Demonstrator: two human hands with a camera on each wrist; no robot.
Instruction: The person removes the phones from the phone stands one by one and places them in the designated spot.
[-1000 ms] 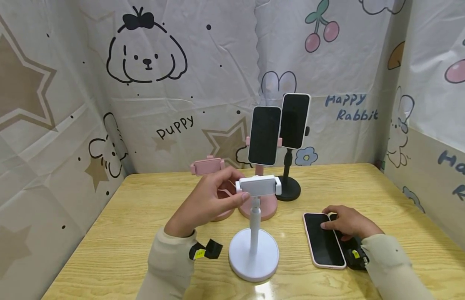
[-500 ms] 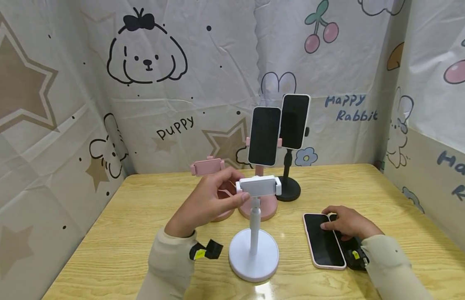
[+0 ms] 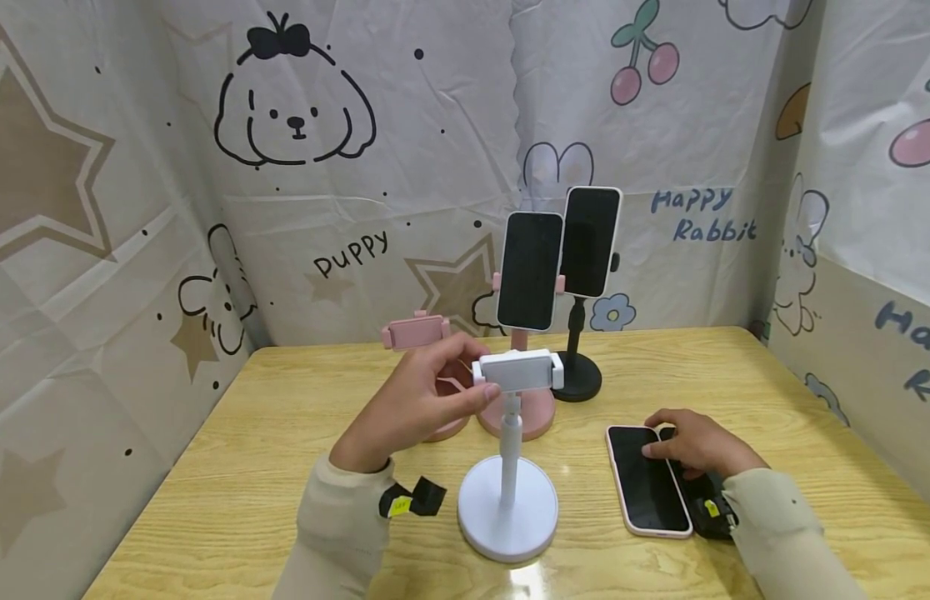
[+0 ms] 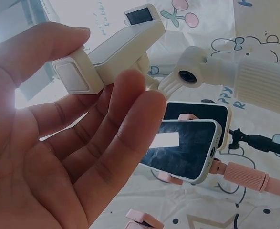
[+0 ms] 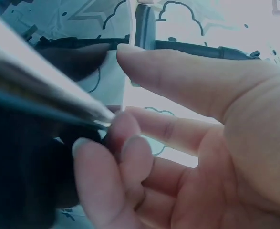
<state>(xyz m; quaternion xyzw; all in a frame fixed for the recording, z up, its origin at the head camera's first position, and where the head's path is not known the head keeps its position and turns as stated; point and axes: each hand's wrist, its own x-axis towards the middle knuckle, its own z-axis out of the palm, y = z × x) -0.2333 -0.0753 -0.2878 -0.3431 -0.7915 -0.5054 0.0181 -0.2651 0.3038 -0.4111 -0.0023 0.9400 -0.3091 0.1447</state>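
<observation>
Upright on the table stands a white phone stand (image 3: 510,475) with a round base. My left hand (image 3: 427,392) pinches the left end of its white clamp (image 3: 517,372), thumb in front and fingers behind. In the left wrist view, the thumb presses the clamp's end block (image 4: 75,74). A phone in a pale pink case (image 3: 645,483) lies screen up to the right. My right hand (image 3: 701,446) holds its right edge, thumb on the screen and fingers curled at the edge. A dark object beside that phone is partly hidden under the hand.
Behind the white stand, a pink stand holds an upright phone (image 3: 530,271). A black stand (image 3: 577,375) bears another phone (image 3: 591,242). Another pink stand's clamp (image 3: 416,332) shows behind my left hand. Printed cloth surrounds the wooden table (image 3: 232,475).
</observation>
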